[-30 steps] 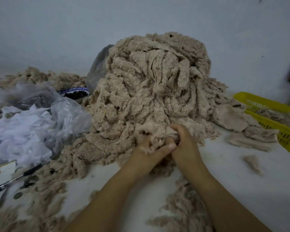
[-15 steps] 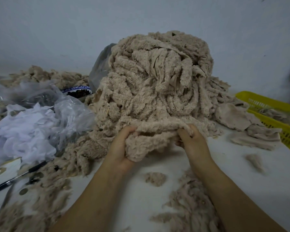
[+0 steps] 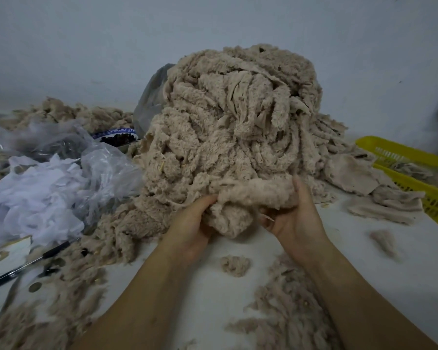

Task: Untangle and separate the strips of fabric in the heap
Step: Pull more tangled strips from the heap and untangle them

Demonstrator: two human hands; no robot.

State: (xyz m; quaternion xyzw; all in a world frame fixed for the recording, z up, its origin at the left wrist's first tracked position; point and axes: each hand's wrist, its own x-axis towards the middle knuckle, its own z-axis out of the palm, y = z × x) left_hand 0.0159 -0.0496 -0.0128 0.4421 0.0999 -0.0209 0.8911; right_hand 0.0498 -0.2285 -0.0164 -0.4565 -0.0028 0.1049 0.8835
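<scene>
Since one second ago, your two hands have parted from a tight clasp and now hold a length of fabric stretched between them, and a small loose beige tuft [image 3: 235, 266] has dropped onto the white table [image 3: 208, 306] just below the grip. Your left hand [image 3: 190, 223] has its fingers curled into one end of the fluffy beige fabric strip [image 3: 253, 195]. Your right hand [image 3: 297, 218] holds the other end, thumb raised over the top edge and fingers beneath. The strip sags in a bunched fold between the two grips. Its upper edge still touches the foot of the large tangled heap of beige fleece strips [image 3: 238, 117], directly beyond your hands. The step in hand appears to be freeing one strip; whether it is fully detached from the heap cannot be determined. For the next move, draw the strip toward you and watch for neighbouring strips lifting with it. If they follow, work the snag loose before pulling further. Then set the strip aside; the yellow slotted plastic basket [image 3: 415, 173] stands to the right of your right hand.
</scene>
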